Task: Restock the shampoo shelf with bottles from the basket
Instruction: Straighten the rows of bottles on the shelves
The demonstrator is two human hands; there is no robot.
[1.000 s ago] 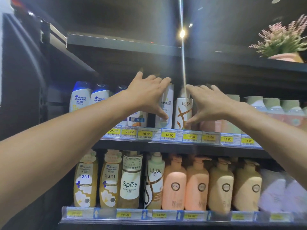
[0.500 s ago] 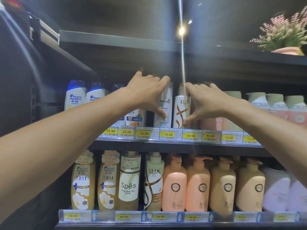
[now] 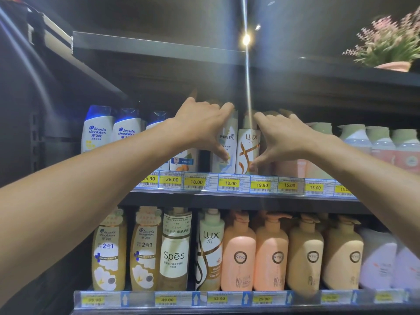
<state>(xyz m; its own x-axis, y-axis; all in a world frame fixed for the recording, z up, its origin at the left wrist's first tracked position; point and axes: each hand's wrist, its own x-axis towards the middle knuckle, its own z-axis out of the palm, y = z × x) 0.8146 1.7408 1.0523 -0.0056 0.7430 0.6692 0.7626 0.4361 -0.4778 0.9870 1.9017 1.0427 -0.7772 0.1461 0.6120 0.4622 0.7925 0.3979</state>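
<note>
On the upper dark shelf [image 3: 227, 200], two plastic bottles stand side by side; left hand [image 3: 204, 123] pinches the white Pantene bottle [image 3: 229, 142], thumb against curled fingers [image 3: 225, 108]; right hand [image 3: 284, 137] likewise pinches the gold-swirled Lux bottle [image 3: 247, 151].

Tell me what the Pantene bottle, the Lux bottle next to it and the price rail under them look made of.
Pantene bottle: likely plastic, white and glossy; printed label, soft sheen.
Lux bottle: likely plastic, pearly white with shiny gold swirls.
Price rail: seemingly a clear plastic strip; glare over paper tags.
</note>
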